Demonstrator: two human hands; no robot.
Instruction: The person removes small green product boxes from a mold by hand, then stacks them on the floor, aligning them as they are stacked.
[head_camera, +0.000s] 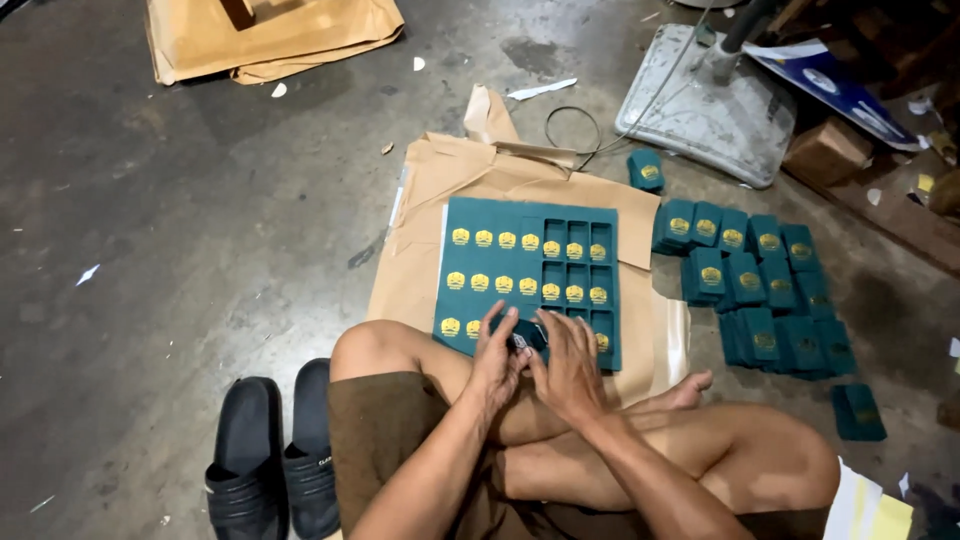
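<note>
Seated cross-legged on concrete, left hand (497, 352) and right hand (565, 362) pressed together on a green die-cut sheet (500, 262). Stacked green cards (760, 290) just right; black sandals (272, 455) left.

Small print-finishing workshop, floor-level work. Bare stained concrete floor (180, 230), paper scraps scattered. Brown kraft wrapping paper (500, 190) spread as work mat. Green die-cut card sheet (500, 262) with gold emblems, stacks of punched green cards (760, 290) beside it. Metal machine base (715, 110), loose cable (580, 130).

Green gold-crested card sheet (525, 262) on brown paper (420, 270) — matching stacks (760, 290) beside.
</note>
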